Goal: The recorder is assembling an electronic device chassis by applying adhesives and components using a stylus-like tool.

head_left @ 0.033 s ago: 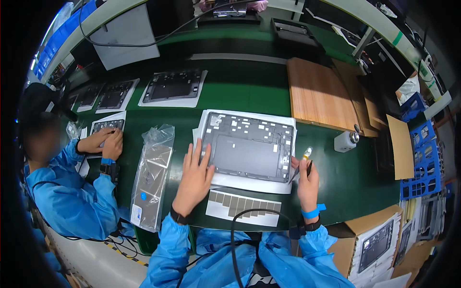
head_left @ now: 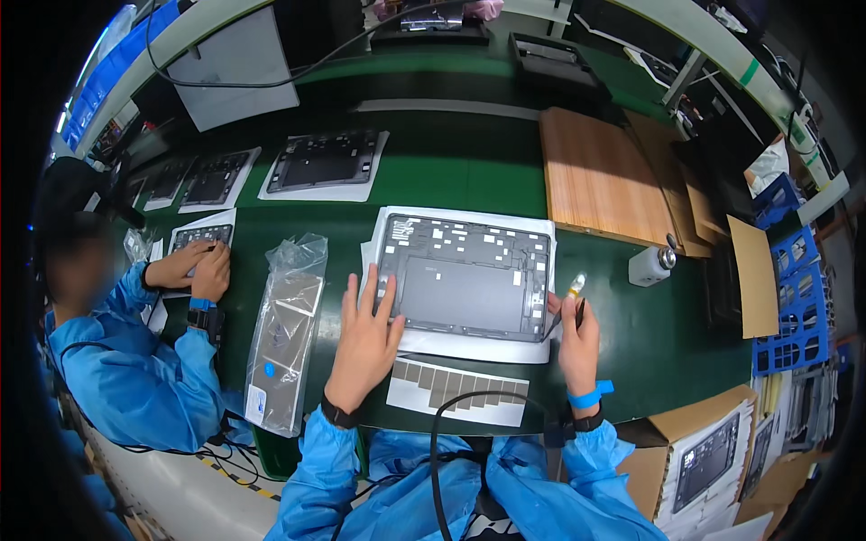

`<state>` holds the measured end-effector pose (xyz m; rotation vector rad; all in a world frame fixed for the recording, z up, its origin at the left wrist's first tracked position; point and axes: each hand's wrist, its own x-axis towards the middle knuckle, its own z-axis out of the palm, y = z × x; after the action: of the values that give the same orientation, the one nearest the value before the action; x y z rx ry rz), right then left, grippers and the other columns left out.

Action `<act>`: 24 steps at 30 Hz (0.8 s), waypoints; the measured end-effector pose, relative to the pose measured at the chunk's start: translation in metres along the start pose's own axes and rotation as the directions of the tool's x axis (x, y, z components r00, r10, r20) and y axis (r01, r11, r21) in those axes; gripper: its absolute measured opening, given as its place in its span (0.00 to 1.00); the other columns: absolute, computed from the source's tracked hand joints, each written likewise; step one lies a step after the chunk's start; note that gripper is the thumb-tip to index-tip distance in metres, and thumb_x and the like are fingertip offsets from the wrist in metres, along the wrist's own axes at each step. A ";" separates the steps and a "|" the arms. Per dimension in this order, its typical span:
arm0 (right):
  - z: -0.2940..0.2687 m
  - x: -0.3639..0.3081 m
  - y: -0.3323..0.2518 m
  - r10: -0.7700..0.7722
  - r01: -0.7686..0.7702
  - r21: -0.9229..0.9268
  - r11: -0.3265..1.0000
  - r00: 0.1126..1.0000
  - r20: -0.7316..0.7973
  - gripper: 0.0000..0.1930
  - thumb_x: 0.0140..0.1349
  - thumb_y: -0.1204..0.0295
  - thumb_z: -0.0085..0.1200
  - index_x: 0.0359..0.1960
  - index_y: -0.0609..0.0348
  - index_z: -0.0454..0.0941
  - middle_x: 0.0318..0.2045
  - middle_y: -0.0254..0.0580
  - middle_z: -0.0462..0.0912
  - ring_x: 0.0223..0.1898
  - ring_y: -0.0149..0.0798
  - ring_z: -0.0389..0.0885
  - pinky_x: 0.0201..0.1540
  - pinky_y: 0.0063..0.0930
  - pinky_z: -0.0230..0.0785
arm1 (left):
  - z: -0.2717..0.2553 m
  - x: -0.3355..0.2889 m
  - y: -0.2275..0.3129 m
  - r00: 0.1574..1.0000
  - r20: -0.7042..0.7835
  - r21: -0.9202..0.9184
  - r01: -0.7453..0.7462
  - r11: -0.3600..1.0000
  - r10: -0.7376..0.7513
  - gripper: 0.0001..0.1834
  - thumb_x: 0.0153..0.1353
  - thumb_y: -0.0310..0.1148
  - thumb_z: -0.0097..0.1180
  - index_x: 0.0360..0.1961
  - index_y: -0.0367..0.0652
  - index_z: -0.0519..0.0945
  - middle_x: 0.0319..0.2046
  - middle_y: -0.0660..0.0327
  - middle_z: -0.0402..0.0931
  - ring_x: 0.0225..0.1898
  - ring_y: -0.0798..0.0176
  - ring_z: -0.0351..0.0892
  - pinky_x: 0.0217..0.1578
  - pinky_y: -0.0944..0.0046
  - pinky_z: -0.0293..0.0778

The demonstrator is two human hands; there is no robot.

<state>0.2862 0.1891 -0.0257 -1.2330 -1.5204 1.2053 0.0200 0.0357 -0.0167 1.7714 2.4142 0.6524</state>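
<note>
A flat grey tablet housing (head_left: 469,290) with many small white patches lies on white sheets (head_left: 451,346) in front of me. My left hand (head_left: 363,347) rests with fingers spread at the housing's left edge. At its lower right corner, my right hand (head_left: 579,347) grips dark tweezers (head_left: 557,323), their thin tip close to the corner; whether it touches is too small to tell. A small translucent piece with a yellow band (head_left: 576,287) shows at the right fingertips. Between my arms lies a white sheet of grey-brown adhesive strips (head_left: 456,390).
A clear bag with flat grey-brown pieces (head_left: 287,338) lies to the left, beside a co-worker in blue (head_left: 135,370) handling another housing. More housings (head_left: 325,162) sit behind. To the right stand a white pump bottle (head_left: 651,266), a wooden board (head_left: 604,171) and a carton (head_left: 704,451).
My left hand's fingers have shifted slightly back and to the left along the housing's edge. The right hand and tweezers stay nearly where they were.
</note>
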 end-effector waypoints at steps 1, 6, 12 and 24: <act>0.000 0.007 -0.005 -0.054 0.054 -0.024 0.998 0.998 0.013 0.15 0.75 0.66 0.44 0.41 0.69 0.75 0.36 0.49 0.87 0.41 0.34 0.83 0.46 0.29 0.73 | -0.008 -0.004 0.008 1.000 -0.012 0.049 0.019 0.999 -0.018 0.29 0.65 0.33 0.53 0.68 0.41 0.66 0.72 0.46 0.52 0.73 0.33 0.45 0.69 0.39 0.49; -0.004 0.047 -0.095 -0.116 0.138 -0.331 0.933 0.990 0.085 0.07 0.70 0.74 0.50 0.41 0.65 0.79 0.28 0.43 0.85 0.29 0.30 0.81 0.35 0.25 0.73 | -0.027 0.033 0.002 0.994 -0.013 0.074 -0.106 0.992 0.107 0.30 0.62 0.37 0.57 0.65 0.46 0.70 0.72 0.49 0.53 0.73 0.36 0.48 0.70 0.39 0.48; 0.097 0.082 -0.096 -0.168 0.431 -0.471 0.770 0.849 0.501 0.19 0.65 0.59 0.56 0.27 0.64 0.84 0.18 0.49 0.79 0.22 0.43 0.77 0.30 0.36 0.68 | -0.011 0.055 -0.006 0.935 0.084 0.030 -0.348 0.937 0.344 0.31 0.62 0.46 0.57 0.67 0.58 0.69 0.73 0.53 0.54 0.73 0.40 0.50 0.71 0.38 0.47; 0.131 0.100 -0.081 -0.021 0.349 -0.580 0.736 0.868 0.495 0.19 0.63 0.58 0.56 0.22 0.59 0.85 0.17 0.51 0.80 0.23 0.54 0.80 0.32 0.44 0.70 | 0.000 0.054 -0.017 0.951 0.013 -0.121 -0.307 0.944 0.310 0.30 0.60 0.46 0.60 0.64 0.55 0.74 0.72 0.54 0.55 0.73 0.42 0.49 0.71 0.37 0.42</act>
<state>0.1259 0.2590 0.0287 -1.2068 -2.5265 0.8666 -0.0131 0.0815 -0.0133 2.1108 2.0461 0.7700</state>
